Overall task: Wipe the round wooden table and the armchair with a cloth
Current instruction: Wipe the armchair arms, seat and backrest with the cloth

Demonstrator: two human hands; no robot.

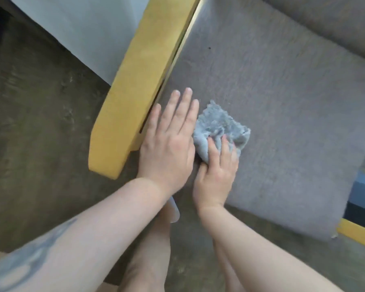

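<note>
The armchair has a grey seat cushion [282, 114] and a yellow wooden armrest [139, 81] on its left side. A crumpled grey cloth [219, 127] lies on the front left part of the cushion. My right hand [217, 175] grips the near edge of the cloth, fingers curled into its folds. My left hand [171, 144] lies flat on the cushion with straight fingers, between the armrest and the cloth, touching the cloth's left side. The round wooden table is out of view.
A dark, rough floor [40, 123] surrounds the chair. A pale wall or panel [82, 24] stands behind the armrest. My bare leg [152, 249] shows below the hands. Part of the yellow frame [354, 230] shows at the chair's right front.
</note>
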